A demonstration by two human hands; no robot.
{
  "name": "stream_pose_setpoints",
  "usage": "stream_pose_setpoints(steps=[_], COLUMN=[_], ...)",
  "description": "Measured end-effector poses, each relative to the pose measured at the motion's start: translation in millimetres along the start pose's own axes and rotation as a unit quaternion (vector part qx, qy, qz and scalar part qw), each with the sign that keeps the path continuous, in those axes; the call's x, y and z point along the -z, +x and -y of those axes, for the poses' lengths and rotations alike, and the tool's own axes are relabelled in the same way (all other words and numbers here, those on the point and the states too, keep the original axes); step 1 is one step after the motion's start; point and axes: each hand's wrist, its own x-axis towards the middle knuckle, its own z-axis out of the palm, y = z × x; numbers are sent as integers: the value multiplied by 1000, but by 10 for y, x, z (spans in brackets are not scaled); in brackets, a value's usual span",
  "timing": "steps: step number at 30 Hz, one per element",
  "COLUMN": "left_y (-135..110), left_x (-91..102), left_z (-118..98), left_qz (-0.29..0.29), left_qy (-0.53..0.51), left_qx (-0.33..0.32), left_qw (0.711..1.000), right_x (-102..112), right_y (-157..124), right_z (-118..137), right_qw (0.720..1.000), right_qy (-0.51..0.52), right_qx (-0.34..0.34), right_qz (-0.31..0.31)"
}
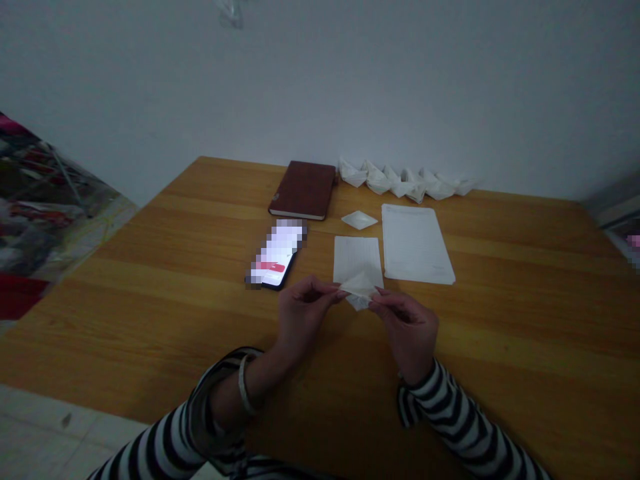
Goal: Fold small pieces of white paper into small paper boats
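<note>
A small piece of folded white paper [359,285] is stretched between my two hands, above the front of the table. My left hand [306,308] pinches its left corner between thumb and fingers. At the opposite corner, my right hand [407,328] has the same kind of pinch. Just behind the folded paper lies a lined sheet [356,255], its near edge partly covered by it. Farther back rests a diamond-shaped folded paper [359,219], flat on the wood.
A stack of white paper [417,243] lies to the right. Along the wall stands a row of several folded paper boats [403,180]. A brown notebook [304,189] and a lit phone [277,253] occupy the left side of the wooden table [525,320].
</note>
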Motion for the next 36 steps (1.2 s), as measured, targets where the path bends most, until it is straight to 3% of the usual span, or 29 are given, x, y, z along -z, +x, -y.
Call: stream_pose_setpoints(steps=[11,24,27,30,34,36], left_y=[28,65,75,95,121,132], left_x=[17,42,26,23,58,88], left_z=[-23,15,17,14,39,54], left_qz=[28,112,94,104,171,213], left_qy=[-52,-156,-161,-149,-117,-100], left_qx=[40,112,148,187,206,209], left_qw=[997,975,971,965,956,949], right_x=[-21,12,16,27,60,78], right_y=[30,75,69,34,9,34], right_z=[81,19,7,10,10,5], right_qw=[998,996,998,999,993,993], right_qy=[14,17,3,-39,-87,-86], right_qx=[-55,-82,-67,-10,79,80], right_qz=[12,5,1,-4,26,18])
